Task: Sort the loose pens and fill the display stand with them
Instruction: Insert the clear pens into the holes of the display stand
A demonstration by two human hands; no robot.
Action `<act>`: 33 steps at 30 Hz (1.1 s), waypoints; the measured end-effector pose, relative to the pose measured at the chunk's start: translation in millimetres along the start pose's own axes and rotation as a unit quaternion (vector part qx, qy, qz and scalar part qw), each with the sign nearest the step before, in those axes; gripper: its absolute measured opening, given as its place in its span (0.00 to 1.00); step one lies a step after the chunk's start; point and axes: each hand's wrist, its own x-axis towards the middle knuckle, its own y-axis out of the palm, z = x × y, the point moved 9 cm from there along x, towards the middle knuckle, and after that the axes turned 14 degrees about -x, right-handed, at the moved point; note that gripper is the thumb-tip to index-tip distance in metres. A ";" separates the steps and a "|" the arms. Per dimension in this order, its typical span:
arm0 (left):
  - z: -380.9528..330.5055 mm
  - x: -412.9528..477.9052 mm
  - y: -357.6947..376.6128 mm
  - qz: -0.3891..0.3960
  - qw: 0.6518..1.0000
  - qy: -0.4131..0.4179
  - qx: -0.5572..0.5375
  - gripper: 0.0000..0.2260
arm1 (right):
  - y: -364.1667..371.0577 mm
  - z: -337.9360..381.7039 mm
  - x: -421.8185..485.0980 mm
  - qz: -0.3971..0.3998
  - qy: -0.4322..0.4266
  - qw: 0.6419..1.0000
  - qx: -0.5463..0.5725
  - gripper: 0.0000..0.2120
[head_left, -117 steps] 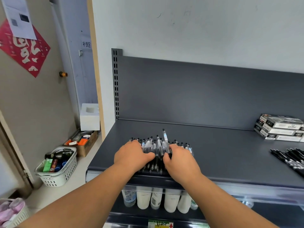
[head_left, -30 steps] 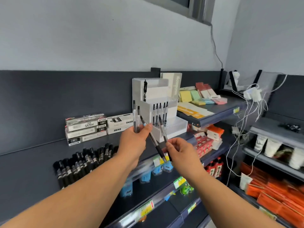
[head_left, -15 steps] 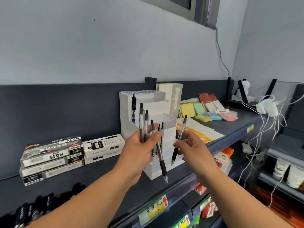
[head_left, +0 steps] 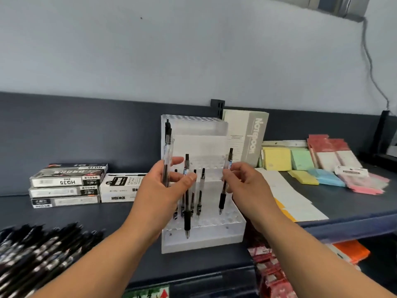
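While the dark shelf [head_left: 120, 214] carries the clear display stand [head_left: 204, 147] near its front edge, loose pens [head_left: 38, 254] lie heaped at its front left corner. The left hand [head_left: 156, 196] grips a bunch of pens [head_left: 167, 151], and the right hand [head_left: 249, 188] pinches a single pen [head_left: 222, 197] upright over the stand's front holes.

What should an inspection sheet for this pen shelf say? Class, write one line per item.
Surface: dark shelf, carrying everything listed.
Job's things: white tiered display stand, many holes empty; a few standing pens in it; loose pens heaped lower left.
Clutter: pen boxes, notebook, sticky notes.
Hands: left hand grips a pen bunch; right hand pinches a single pen, tip down over the stand.
Cables: one cable on the wall, far right.
Surroundings: pale wall; red packets below.
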 end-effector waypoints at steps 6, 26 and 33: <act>6.3 -7.8 -1.4 -0.060 0.998 0.015 0.012 0.13 | -2.0 9.5 13.9 -0.011 -0.075 0.996 -0.039 0.14; -0.4 0.7 -17.6 -0.108 0.993 0.013 0.040 0.10 | 48.9 -3.9 33.1 0.106 -0.071 0.967 -0.221 0.09; 3.1 2.1 -14.0 -0.092 0.995 0.005 0.049 0.09 | 49.6 -2.4 30.9 0.110 -0.054 0.962 -0.245 0.10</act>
